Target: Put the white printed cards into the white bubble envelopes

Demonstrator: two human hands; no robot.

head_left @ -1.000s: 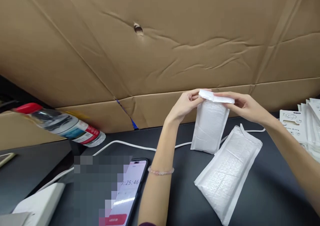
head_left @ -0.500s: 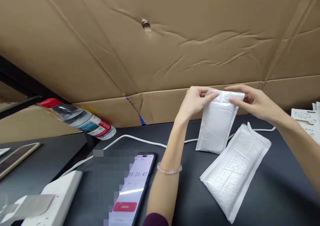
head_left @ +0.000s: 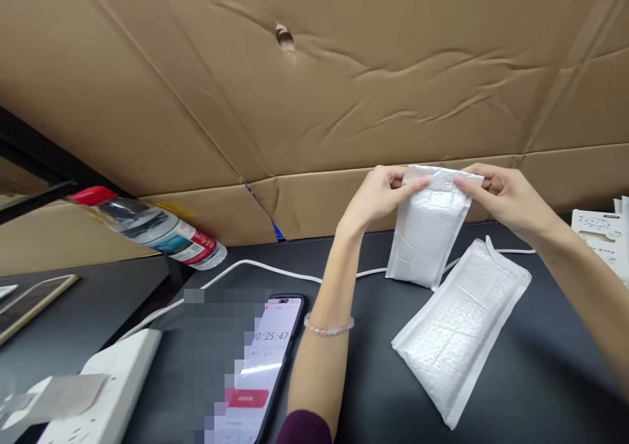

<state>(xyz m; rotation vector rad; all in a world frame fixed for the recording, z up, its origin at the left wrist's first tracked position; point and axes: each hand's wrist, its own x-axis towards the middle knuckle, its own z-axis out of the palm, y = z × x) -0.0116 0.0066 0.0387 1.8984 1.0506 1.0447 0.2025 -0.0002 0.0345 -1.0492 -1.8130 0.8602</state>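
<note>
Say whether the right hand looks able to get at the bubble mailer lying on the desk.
Probably yes: the lying bubble mailer is close by, its broad face uncovered. But the right hand is pinching the top of the held bubble mailer, and would likely need to let go.

Lying mailer (head_left: 462,329) in gap between forearms (head_left: 322,352)

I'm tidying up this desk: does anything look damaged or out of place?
The brown cardboard panel behind the black table has a ragged hole and creases, so it looks damaged. The clear plastic bottle with a red cap appears tilted, though lens distortion may exaggerate that.
</note>
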